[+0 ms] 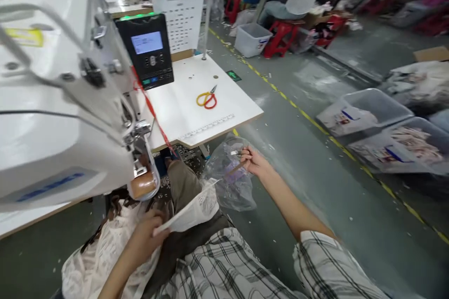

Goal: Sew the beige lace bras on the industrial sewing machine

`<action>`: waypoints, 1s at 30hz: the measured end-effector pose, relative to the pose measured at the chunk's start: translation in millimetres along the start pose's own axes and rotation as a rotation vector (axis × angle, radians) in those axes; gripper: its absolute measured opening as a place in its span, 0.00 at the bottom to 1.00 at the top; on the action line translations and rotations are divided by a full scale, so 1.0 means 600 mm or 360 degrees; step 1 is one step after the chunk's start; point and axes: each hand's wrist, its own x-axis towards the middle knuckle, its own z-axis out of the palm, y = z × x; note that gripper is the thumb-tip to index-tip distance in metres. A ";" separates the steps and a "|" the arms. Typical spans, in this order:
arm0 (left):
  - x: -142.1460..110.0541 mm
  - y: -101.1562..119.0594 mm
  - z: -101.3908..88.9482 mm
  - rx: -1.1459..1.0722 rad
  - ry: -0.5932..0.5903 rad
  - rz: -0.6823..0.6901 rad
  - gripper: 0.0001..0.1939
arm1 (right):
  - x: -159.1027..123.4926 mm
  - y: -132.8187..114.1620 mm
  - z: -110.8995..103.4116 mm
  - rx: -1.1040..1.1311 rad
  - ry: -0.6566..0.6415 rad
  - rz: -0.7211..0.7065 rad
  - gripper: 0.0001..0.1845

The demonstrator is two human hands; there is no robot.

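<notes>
My left hand (147,236) is closed on the edge of a clear plastic bag (196,210) that lies across my lap, over a heap of white lacy fabric (101,257). My right hand (254,161) is stretched out to the right of the table, fingers pinched on a thin stick-like piece (235,168) at the mouth of a crumpled clear bag (228,177). A white sewing machine (52,103) fills the left side, its needle end (142,168) just above my left hand.
Yellow and red scissors (206,99) lie on the white table (217,121). A black control panel (147,49) stands behind the machine. Grey bins (372,117) of goods line the floor at right. A person sits on a red stool (280,37) at the back.
</notes>
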 end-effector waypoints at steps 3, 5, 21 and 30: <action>0.011 -0.017 -0.009 -0.0134 0.0306 -0.0305 0.21 | 0.015 -0.038 -0.022 0.0060 0.0127 -0.0226 0.21; 0.018 -0.021 -0.009 -0.0249 0.0467 -0.0456 0.23 | 0.020 -0.056 -0.034 0.0061 0.0186 -0.0358 0.22; 0.015 0.059 0.013 0.0397 0.1121 0.0408 0.12 | -0.163 0.121 0.135 -0.1750 -0.1482 -0.0865 0.15; -0.023 0.147 -0.033 0.0014 0.0482 0.0542 0.09 | -0.229 0.137 0.184 -0.2245 -0.2124 -0.0886 0.15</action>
